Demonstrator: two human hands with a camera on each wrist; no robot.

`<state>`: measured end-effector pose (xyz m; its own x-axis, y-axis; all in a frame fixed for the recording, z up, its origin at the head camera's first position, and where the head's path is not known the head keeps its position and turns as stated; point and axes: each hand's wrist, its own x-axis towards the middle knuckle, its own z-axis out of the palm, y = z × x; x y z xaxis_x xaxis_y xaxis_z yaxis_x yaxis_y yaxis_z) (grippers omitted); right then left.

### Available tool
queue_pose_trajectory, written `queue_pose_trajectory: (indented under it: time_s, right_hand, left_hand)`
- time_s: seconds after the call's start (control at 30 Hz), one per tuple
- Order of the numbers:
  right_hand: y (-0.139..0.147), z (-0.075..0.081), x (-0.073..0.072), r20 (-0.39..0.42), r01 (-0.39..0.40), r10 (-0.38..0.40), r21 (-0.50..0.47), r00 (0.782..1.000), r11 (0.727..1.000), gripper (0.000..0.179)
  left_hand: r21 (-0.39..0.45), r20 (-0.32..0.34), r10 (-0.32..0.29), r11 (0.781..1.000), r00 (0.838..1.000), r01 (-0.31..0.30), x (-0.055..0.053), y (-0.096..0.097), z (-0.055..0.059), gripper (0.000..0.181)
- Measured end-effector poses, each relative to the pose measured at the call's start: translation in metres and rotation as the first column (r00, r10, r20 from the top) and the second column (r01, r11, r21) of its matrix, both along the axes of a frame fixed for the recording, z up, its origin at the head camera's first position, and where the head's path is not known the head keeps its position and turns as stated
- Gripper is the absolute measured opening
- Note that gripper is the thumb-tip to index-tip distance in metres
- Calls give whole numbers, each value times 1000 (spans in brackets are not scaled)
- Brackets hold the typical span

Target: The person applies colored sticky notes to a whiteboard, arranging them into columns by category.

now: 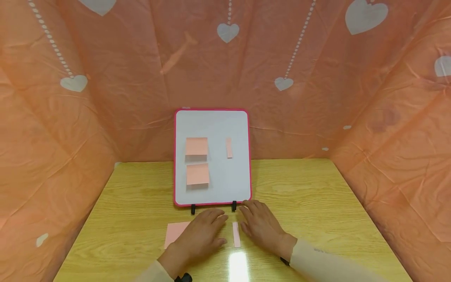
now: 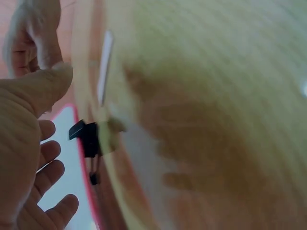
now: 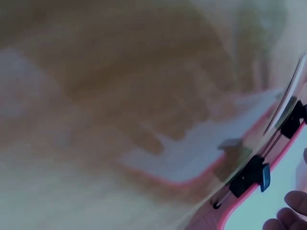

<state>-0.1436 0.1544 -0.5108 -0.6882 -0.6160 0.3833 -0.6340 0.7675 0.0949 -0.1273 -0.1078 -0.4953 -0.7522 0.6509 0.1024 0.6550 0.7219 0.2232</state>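
Note:
My left hand (image 1: 204, 237) hovers low over the wooden table, fingers loosely extended toward the right, nothing held. Beneath its wrist side, a square pink sticky note (image 1: 175, 232) is partly hidden. Between both hands a narrow pale pink paper strip (image 1: 236, 235) lies lengthwise on the wood. Close to the strip's right side is my right hand (image 1: 262, 227), relaxed and holding nothing, its fingertips near the whiteboard's lower right corner. Whether either hand touches the table I cannot tell. In the right wrist view only some fingertips (image 3: 293, 211) show at the corner.
A pink-framed whiteboard (image 1: 216, 121) leans upright on black stand feet (image 1: 193, 209). On it are two square pink notes (image 1: 196, 146), one above the other, and a narrow pink strip (image 1: 229, 147) at right. Orange cloth (image 1: 141, 94) with hearts surrounds the table (image 1: 306, 196).

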Motion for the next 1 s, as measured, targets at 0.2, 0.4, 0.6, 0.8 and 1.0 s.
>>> queue_pose_trajectory:
  time_s: [0.2,0.4,0.6,0.8,1.0]
  right_hand:
    - [3,-5,13,27,-53,51,49,998,997,43]
    - [3,-7,20,59,-108,104,62,993,992,42]
    - [2,-8,26,97,-179,171,86,981,980,42]
    - [1,-10,29,95,-201,191,119,977,972,42]
    - [1,-11,31,88,-206,194,150,977,967,43]
  left_hand:
    - [-61,15,-74,995,997,74,1,4,-13,81]
    - [-94,22,-137,986,990,139,-1,6,-18,100]
    - [-152,28,-177,972,984,179,-5,9,-20,110]
    - [-189,45,-178,965,983,183,-8,10,-23,111]
    - [-209,84,-165,961,983,179,-7,9,-23,111]
